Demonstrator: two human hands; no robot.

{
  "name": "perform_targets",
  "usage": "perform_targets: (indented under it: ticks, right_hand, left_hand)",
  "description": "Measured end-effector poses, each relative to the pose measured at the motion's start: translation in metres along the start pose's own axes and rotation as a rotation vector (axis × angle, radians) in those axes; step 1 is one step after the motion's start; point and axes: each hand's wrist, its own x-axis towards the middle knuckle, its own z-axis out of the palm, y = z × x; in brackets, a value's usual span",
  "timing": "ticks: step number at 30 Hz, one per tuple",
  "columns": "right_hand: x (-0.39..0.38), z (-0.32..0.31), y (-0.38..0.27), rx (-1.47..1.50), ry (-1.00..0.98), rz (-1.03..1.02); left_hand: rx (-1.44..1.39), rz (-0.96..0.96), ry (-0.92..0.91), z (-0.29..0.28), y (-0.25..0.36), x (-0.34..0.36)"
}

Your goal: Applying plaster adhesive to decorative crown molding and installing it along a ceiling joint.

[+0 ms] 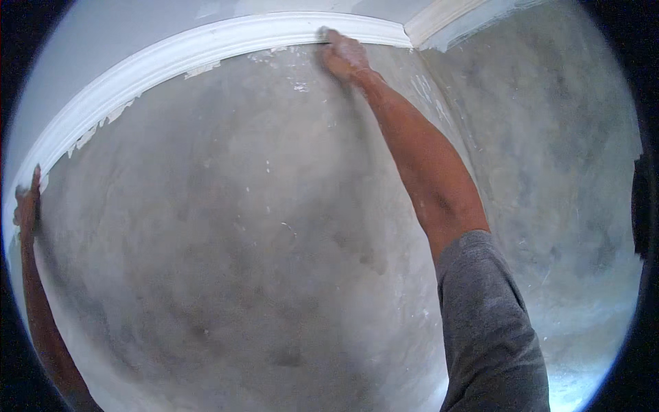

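A long white crown moulding [226, 36] runs along the top of the wall where it meets the ceiling. At the far left, my left hand [27, 199] grips the lower edge of the moulding, one finger pointing up against it. My right hand [343, 56] is raised to the moulding near the corner. Its fingers are curled and pressed to the white face, with whitish smears on the back of the hand. The fingertips are partly hidden. Rough white filler [202, 69] shows in patches under the moulding's lower edge.
The bare grey plaster wall [274, 206] carries white specks. Right of the corner stands a second grey wall [542, 158], topped by another moulding length [446, 19] with white filler below. The pale ceiling [137, 34] is above. A dark object [642, 206] sits at the right rim.
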Motion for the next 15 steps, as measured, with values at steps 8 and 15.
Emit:
perform_targets:
  ticks: [8, 15]
  right_hand:
    - [0.045, 0.029, 0.101, 0.188, 0.199, 0.478]
    - [0.046, 0.038, 0.089, 0.266, 0.183, 0.476]
  left_hand:
    - [-0.096, -0.001, -0.015, 0.006, 0.0, 0.008]
    - [-0.206, -0.006, -0.063, 0.01, 0.018, 0.011]
